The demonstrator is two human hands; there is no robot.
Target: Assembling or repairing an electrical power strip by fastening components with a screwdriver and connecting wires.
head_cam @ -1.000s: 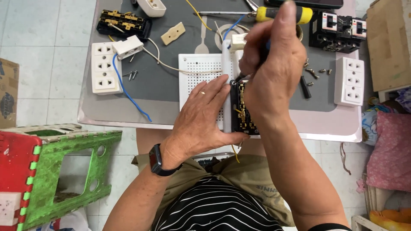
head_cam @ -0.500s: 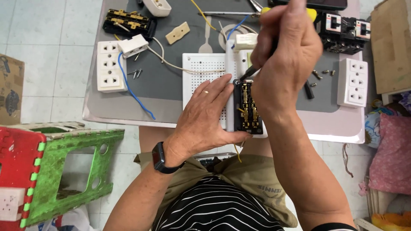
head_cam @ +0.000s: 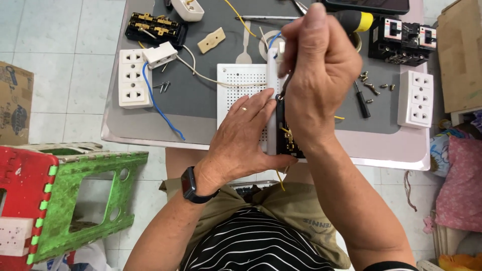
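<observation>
My left hand [head_cam: 241, 135] grips a long white socket strip [head_cam: 271, 108] stood on its edge, black inside with brass contacts and a yellow wire. My right hand [head_cam: 321, 75] is closed around a screwdriver with a yellow and black handle [head_cam: 355, 21], its shaft pointing down into the strip's open back. A black watch sits on my left wrist. The work rests on a white perforated board [head_cam: 241, 83] on a grey mat.
On the small table [head_cam: 381, 145] lie a white triple socket [head_cam: 134, 78] with a blue wire, a black socket insert [head_cam: 155, 27], a second white socket [head_cam: 415, 98], black breakers [head_cam: 401, 40], loose screws [head_cam: 374, 88] and a small screwdriver. A green and red plastic stool [head_cam: 75, 195] stands at the left.
My right hand has lifted and shifted slightly up the strip with the screwdriver. My left hand keeps its hold on the strip.
</observation>
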